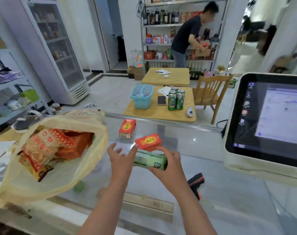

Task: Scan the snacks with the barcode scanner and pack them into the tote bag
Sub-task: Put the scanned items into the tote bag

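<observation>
1. Pale yellow tote bag (91, 150) slumped on the glass table (178, 133), mouth gaping wide.
2. Holds a heap of orange snack packets (40, 150) and a red box (74, 146), all lying inside the bag's mouth. Print too blurred to read.
3. Just right of the tote bag: left hand (120, 156) raised above the table, fingers spread and loosely bent, gripping nothing. One fingertip close to the edge of a red carton (148, 141). Cannot tell whether it touches.
4. Further right of the tote bag: right hand (168, 163) curled round the end of a green pack (149, 161), holding it up off the table.
5. Red carton resting on top of that green pack, outside the tote bag.
6. Second red carton (127, 128) standing upright on the table, right of the tote bag and beyond the hands, touched by neither.
7. Barcode scanner (196, 182), black with orange trim, lying on the table well right of the tote bag, past the right forearm and in neither hand.
8. Farthest right of the tote bag: a lit till screen (271, 116) in a pale casing, tilted toward the hands.
9. Small green thing (79, 185) beneath the tote bag's near edge, too blurred to identify.
</observation>
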A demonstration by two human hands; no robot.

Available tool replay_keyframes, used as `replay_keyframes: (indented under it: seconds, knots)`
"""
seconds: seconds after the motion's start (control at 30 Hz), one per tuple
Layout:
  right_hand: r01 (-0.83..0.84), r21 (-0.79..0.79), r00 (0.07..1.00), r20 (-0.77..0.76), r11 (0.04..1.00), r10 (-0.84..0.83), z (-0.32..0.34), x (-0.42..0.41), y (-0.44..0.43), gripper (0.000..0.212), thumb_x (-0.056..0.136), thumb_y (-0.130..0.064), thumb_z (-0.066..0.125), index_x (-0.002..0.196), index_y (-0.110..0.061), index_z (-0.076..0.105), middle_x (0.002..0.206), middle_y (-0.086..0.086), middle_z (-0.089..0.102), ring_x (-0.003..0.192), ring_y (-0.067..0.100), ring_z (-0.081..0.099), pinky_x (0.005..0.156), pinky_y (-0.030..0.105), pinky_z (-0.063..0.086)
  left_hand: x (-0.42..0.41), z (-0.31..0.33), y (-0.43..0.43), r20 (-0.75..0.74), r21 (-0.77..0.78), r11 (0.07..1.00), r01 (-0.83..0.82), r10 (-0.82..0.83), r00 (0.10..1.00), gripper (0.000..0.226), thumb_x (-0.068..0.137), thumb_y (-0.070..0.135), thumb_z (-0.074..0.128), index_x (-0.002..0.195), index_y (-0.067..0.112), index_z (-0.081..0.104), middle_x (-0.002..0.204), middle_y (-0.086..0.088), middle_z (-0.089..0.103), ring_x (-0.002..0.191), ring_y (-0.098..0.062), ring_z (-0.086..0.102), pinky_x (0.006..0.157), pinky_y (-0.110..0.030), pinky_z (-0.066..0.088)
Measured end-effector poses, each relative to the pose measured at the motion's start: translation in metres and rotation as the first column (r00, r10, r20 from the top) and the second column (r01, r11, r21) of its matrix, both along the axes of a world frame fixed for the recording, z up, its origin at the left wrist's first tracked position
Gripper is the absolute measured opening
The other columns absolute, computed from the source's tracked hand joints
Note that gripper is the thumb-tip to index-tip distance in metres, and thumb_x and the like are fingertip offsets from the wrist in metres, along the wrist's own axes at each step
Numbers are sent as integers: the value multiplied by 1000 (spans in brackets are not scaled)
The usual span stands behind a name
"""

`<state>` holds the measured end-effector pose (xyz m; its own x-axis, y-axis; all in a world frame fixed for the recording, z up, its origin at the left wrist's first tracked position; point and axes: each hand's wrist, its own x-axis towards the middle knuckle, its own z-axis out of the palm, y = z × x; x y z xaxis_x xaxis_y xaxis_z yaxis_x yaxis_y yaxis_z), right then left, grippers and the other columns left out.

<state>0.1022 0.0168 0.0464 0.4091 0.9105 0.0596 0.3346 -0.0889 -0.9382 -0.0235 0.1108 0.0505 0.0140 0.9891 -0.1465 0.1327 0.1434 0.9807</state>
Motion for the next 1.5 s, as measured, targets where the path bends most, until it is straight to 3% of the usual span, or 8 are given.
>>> replay_keyframes:
  seconds: [0.1,0.23,0.47,0.73,0.97,1.17,1.3,1.5]
  knots:
    - [-84,-81,994,66,993,90,7,18,-31,68,80,-7,70,120,-49,35,114,-8,38,96,-7,47,75,5,40,9,4,-11,-473,546,782,299,-7,881,62,80,49,69,131,22,48,121,11,51,112,-5,46,94,-24,34]
    - [-102,-57,994,-42,993,100,13,29,-56,66,76,3,70,114,-46,46,116,-3,53,92,5,58,68,15,49,38,12,-38,-537,-66,518,853,-739,407,32,89,62,48,112,40,57,102,14,66,92,-4,62,89,-33,50]
    - [265,9,797,-565,964,-213,4,22,-82,33,87,-12,68,118,-19,60,103,11,70,91,29,69,86,51,53,45,4,-48,-139,-91,543,835,-837,529,49,81,69,53,96,24,67,92,-7,73,86,-26,70,89,-52,53]
    - [554,-108,742,-385,826,-548,18,-11,-46,28,93,-24,62,87,3,65,78,22,68,65,26,69,59,43,49,19,5,-27,60,-64,479,876,-874,482,27,93,35,60,108,13,66,99,-6,73,84,-16,70,71,-28,57]
    - [407,-231,718,-517,884,-466,9,-47,-21,31,86,-16,70,116,-10,61,105,14,69,95,23,68,84,31,57,15,-17,6,709,-264,812,520,-202,676,41,91,22,62,127,4,54,116,-15,66,94,-24,68,66,-31,59]
    - [595,-106,419,-805,796,-420,-4,-65,-4,19,89,-1,63,107,4,58,85,18,69,74,25,69,72,29,60,1,-17,41,584,-244,789,564,-345,735,54,81,13,74,127,12,46,117,-11,62,105,-29,65,69,-35,59]
    - [719,-62,514,-624,693,-589,11,-58,-3,14,94,-5,56,102,6,59,76,15,65,62,18,63,57,21,55,-6,-13,62,322,-169,683,711,-643,695,46,76,18,80,112,27,53,106,-1,65,88,-18,67,71,-28,55]
    - [637,-49,764,180,770,-620,22,-50,-25,17,94,-16,56,79,-17,63,64,-5,61,59,11,59,58,33,54,0,-14,76,-20,-151,153,977,-988,152,50,72,27,84,112,40,58,108,4,67,98,-10,66,90,-31,53]
